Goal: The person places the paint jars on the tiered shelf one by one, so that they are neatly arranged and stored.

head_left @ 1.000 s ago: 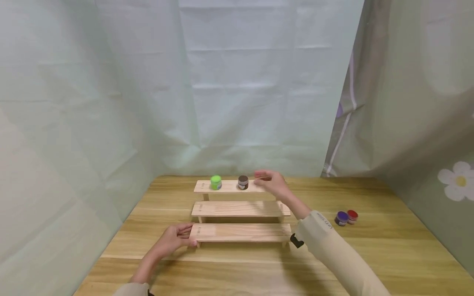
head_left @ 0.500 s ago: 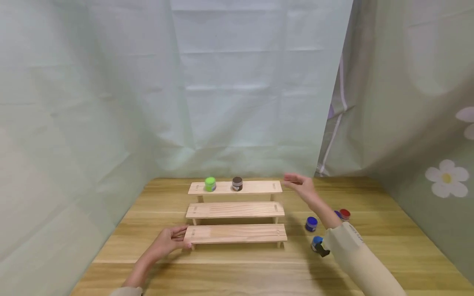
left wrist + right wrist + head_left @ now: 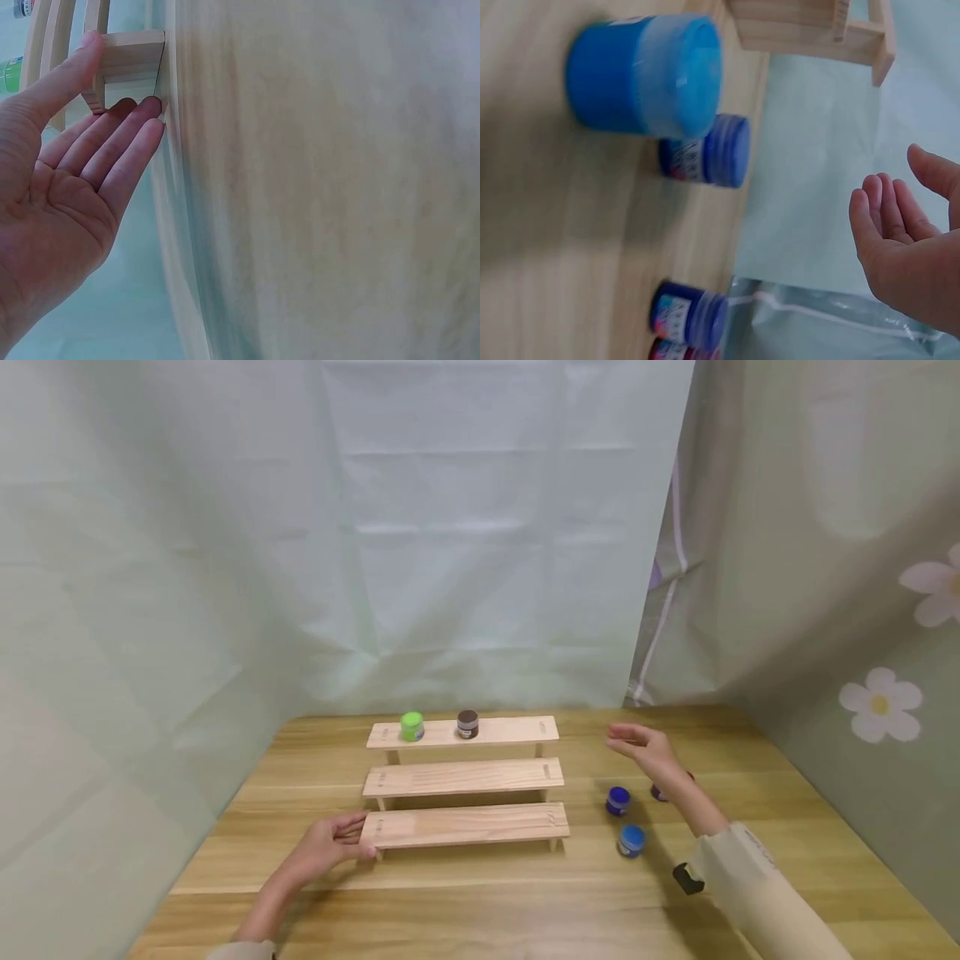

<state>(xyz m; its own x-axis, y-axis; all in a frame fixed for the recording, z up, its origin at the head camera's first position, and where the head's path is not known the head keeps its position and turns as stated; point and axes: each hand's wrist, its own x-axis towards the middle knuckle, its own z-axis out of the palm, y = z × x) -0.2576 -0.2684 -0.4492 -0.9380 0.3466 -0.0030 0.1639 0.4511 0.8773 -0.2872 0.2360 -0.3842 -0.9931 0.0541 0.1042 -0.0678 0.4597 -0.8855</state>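
A three-step wooden display shelf [image 3: 468, 825] stands on the table. My left hand [image 3: 318, 852] rests at the left end of its lowest step, thumb near the front corner, other fingers nearly straight in the left wrist view. On the top step sit a lime-green jar [image 3: 412, 727] and a dark brown jar [image 3: 467, 724]. My right hand [image 3: 647, 753] hovers right of the shelf, holding nothing, its fingers loosely bent. Below it stand a light blue jar [image 3: 641, 75] and a dark blue jar [image 3: 705, 150]. My right forearm partly hides a purple jar [image 3: 657, 792] in the head view.
A red-lidded jar [image 3: 671, 350] stands beside the purple one in the right wrist view. Pale curtains [image 3: 480, 568] hang behind the wooden table [image 3: 450, 910] and along its sides. A black strap piece [image 3: 687, 878] hangs at my right cuff.
My right hand has left the top step near the brown jar and moved to the right. The view has shifted slightly. My left hand stays at the shelf's end.
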